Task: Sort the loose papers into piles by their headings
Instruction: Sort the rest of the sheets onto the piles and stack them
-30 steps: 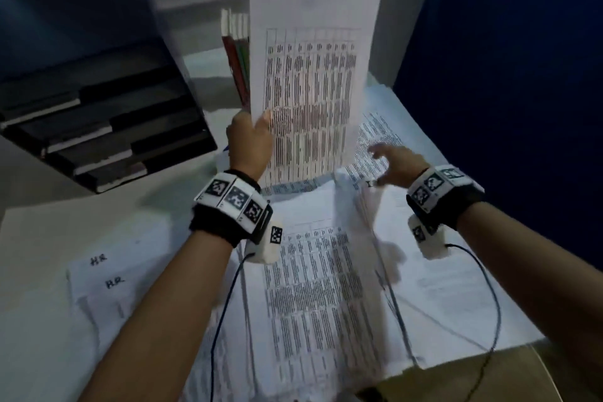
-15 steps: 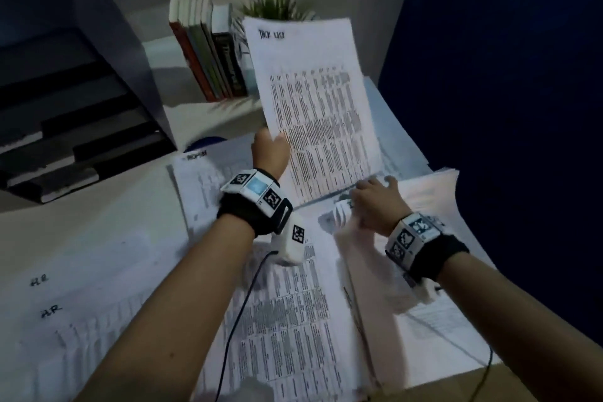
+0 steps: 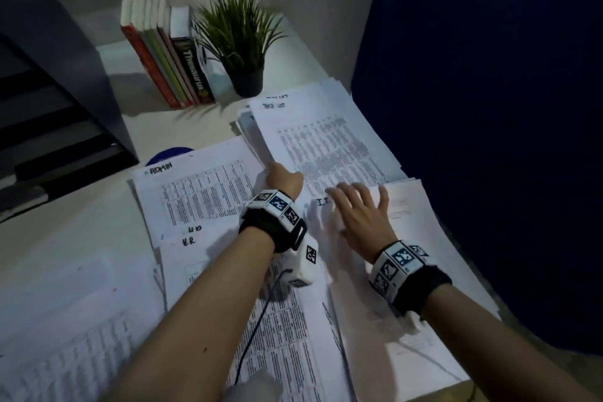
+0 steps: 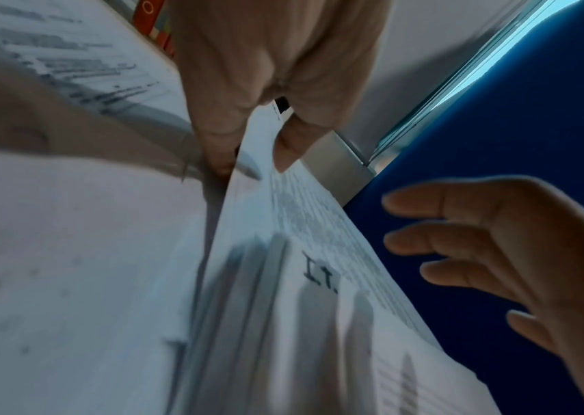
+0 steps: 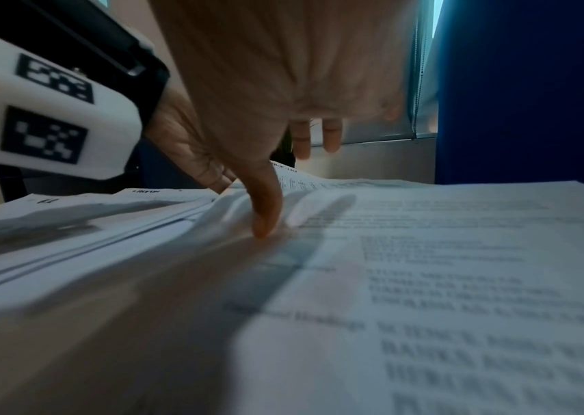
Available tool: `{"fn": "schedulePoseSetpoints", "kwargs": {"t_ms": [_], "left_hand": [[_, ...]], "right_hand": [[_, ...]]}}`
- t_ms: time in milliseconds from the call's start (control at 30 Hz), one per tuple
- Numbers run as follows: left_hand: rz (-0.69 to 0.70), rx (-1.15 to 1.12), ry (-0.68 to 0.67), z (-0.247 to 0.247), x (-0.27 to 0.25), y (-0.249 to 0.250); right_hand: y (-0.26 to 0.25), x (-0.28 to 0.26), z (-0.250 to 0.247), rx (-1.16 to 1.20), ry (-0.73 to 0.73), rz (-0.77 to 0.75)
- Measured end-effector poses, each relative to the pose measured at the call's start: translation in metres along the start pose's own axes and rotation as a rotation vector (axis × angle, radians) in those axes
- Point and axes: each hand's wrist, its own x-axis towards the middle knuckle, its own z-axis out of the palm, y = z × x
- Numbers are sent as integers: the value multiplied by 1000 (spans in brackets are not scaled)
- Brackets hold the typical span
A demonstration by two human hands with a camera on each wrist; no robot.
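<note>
1. Since half a second ago, our tick-list sheet point(image 3: 321, 143) has come down from the air and now lies on the far pile, just in front of the plant point(image 3: 238, 39).
2. We see the desk point(image 3: 65, 232) covered with paper piles; the blue partition point(image 3: 489, 75) cuts off the right edge, and the dark trays point(image 3: 49, 127) run out of frame on the left.
3. Headings read ADMIN point(image 3: 160, 169) and H.R point(image 3: 188, 241) on the left piles; the tick-list heading is too blurred to read now.
4. Our I.T. pile point(image 3: 414, 222) lies nearest the partition; its body text is too smeared to read in the right wrist view.
5. Our left hand point(image 3: 284, 178) pinches the tick-list sheet's near edge between thumb and fingers point(image 4: 219, 157); from the head view those fingers are hidden under the hand.
6. Our right hand point(image 3: 362, 212) is spread flat, fingers straight, thumb point(image 5: 266, 213) touching the I.T. pile.
7. Books point(image 3: 169, 52) stand beside the plant; only "Thesaurus" is legible.
</note>
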Motion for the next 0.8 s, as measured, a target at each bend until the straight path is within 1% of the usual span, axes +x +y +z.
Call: {"fn": "schedulePoseSetpoints", "kwargs": {"t_ms": [67,167,267,367,467,633,733,800], "left_hand": [[20,-19,7,-10,3,-2],[111,-86,31,-34,5,-12],[178,-85,90,-70,2,-34],[209,-32,136,-111,-6,-66],[196,-23,180,-155,-17,-101],[139,33,281,-236,-41,-181],[75,75,310,-273,-56,-234],[20,130,280,-292,-61,-269]], "right_hand": [[0,4,-4,40,-126,-5],[3,4,-7,107,-321,-50],[-1,4,-13,113,-396,-51],[-22,12,-31,74,-459,-23],[-62,22,-48,114,-429,-68],[-170,18,-56,223,-402,-304],[-234,0,-51,301,-437,-387],[-269,-15,-44,313,-484,-429]]}}
